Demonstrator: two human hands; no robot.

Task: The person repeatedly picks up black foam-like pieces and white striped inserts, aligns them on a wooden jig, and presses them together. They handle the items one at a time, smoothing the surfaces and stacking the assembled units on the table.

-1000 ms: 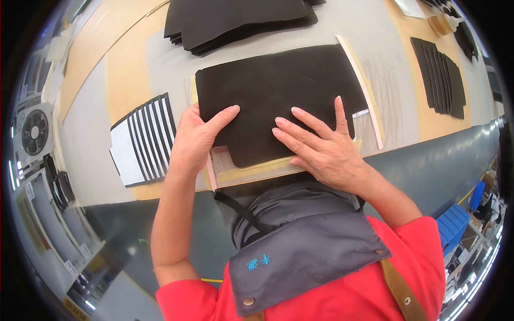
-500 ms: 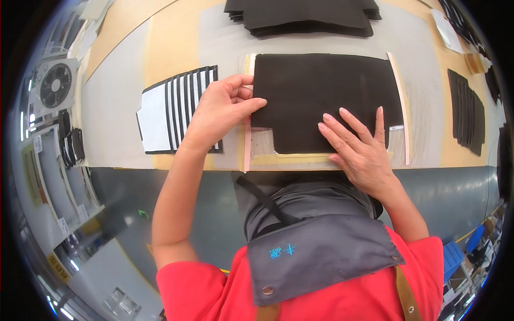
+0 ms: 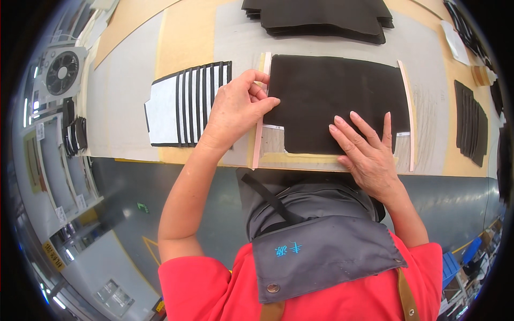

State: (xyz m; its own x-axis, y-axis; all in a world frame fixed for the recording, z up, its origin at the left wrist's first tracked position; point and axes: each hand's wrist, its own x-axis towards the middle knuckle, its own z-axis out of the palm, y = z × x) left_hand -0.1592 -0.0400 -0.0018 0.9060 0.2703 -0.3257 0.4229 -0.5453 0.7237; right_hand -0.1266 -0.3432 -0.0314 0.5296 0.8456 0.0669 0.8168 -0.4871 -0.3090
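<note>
Currently, head view: left hand (image 3: 235, 109) is pinching the pale strip (image 3: 261, 115) at the left edge of the black fabric panel (image 3: 334, 99), fingers pressed together on it. Right hand (image 3: 367, 150) is lying flat on the panel's near right part, fingers spread, holding it down. Panel is lying mid-table (image 3: 187, 37), between two pale strips, the other (image 3: 407, 115) at its right edge. Striped sheet (image 3: 184, 107) lies left, stack of black pieces (image 3: 321, 16) far. Judged step: aligning the left edge; next calls for pressing along the strip while keeping the panel pinned.

l hand (image 3: 235, 109) curled, thumb + fingertips pinched together, wrist bent, forearm bare, coming up from lower left. r hand (image 3: 367, 147) flat, palm down, fingers spread, forearm bare, angled from lower right.
</note>
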